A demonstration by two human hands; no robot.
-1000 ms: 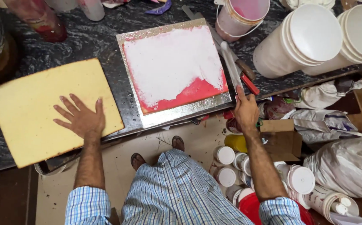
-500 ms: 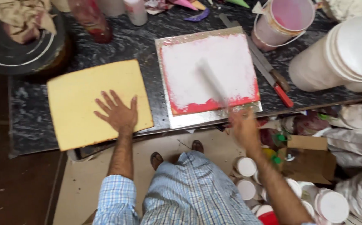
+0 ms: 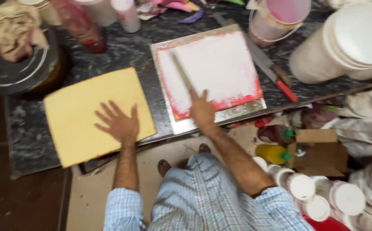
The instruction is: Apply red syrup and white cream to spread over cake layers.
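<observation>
Right hand [image 3: 201, 109] w/ spatula [image 3: 182, 72] now mid-board [image 3: 220, 115].

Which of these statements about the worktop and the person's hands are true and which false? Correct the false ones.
1. The left hand lies flat on the yellow cake. True.
2. The right hand holds a spatula over the white-coated board. True.
3. The pink bucket stands on the cake. False: it stands on the counter beyond the board.
4. The red-handled knife is in the left hand. False: it lies right of the board.
</observation>
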